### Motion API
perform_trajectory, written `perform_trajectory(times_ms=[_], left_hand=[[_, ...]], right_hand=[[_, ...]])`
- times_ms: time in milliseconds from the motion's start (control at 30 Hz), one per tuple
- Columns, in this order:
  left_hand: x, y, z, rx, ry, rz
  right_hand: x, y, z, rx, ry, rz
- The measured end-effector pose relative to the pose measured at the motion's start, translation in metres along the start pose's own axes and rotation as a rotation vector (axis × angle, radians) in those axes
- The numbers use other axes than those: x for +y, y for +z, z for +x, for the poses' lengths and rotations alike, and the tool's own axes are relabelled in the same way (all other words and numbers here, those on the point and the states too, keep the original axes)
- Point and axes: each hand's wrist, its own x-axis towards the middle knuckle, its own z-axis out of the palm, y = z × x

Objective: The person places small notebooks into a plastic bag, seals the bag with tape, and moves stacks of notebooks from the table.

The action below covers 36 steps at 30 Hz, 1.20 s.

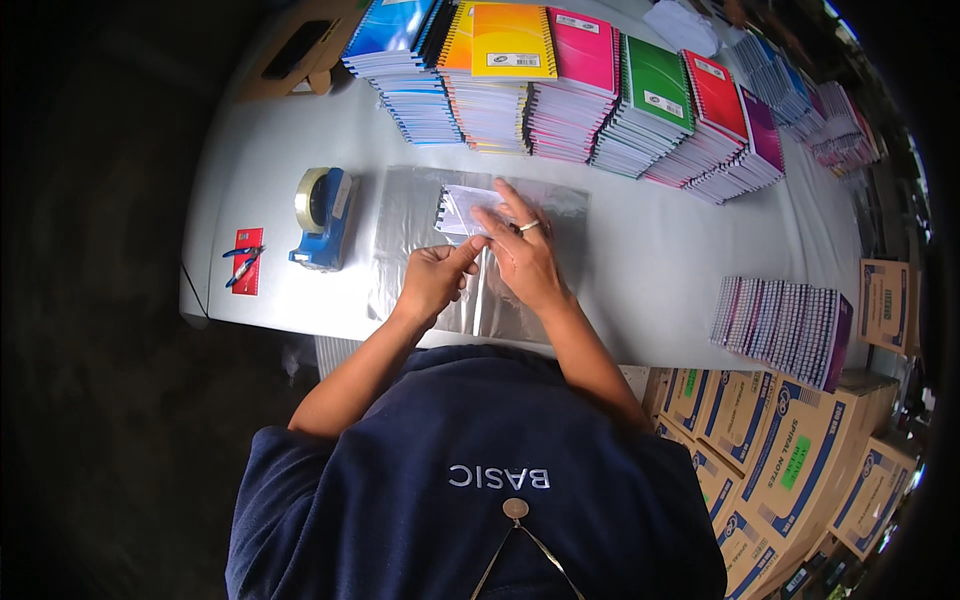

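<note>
Clear plastic film [400,300], wrinkled and shiny, spread flat at the centre of the frame, with a small white-paged notebook [462,208] at its upper middle, black spiral toward the left; on top of the film or tucked inside, cannot tell which. Right hand [525,250] laid over the notebook's right part, fingers spread, closed on nothing visible. Left hand [435,278] just below the notebook, fingers curled, thumb stretched toward the right hand; cannot tell of any film pinched there, at a contact too small to read. Main risk, by judgement: skewing the notebook through uneven pressure from the spread fingers, or through a leftward tug against too light a hold on the right. Also possible: snagging or tearing thin film on the spiral, or on the ring [528,226] of the right hand. Likely trouble from cling as well: trapping creases against the notebook, or lifting doubled film by mistake. At left of the frame, a blue tape dispenser [325,245], near the film's edge, with some danger of film catching there after a wide sweep. Near the top, tall notebook stacks [570,125], perhaps open to a knock from a forward reach.
</note>
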Motion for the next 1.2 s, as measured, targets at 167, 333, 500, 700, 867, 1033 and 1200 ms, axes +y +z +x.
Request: perform_trajectory(times_ms=[167, 333, 500, 700, 867, 1033, 1200], left_hand=[[-0.031, -0.006, 0.022, -0.030, 0.193, 0.019], [-0.055, -0.037, 0.062, 0.405, 0.253, 0.906], [-0.017, -0.043, 0.056, 0.047, 0.651, 0.730], [0.034, 0.026, 0.039, -0.767, 0.526, 0.588], [0.068, 0.151, 0.011, -0.787, 1.126, 0.871], [0.038, 0.273, 0.046, -0.621, 1.694, 0.757], [-0.041, 0.310, 0.056, -0.751, 1.260, 0.688]], right_hand=[[-0.001, -0.005, 0.005, -0.159, 0.003, -0.063], [-0.023, -0.021, 0.028, -0.279, -0.008, -0.195], [-0.014, -0.013, 0.035, -0.365, 0.289, -0.182], [-0.014, -0.143, -0.041, -0.147, 0.589, 0.416], [-0.029, -0.221, -0.103, 0.090, 0.584, -0.070], [0.031, -0.212, -0.176, 0.354, 0.442, -0.715], [0.062, -0.199, -0.233, 0.554, 0.775, -0.670]])
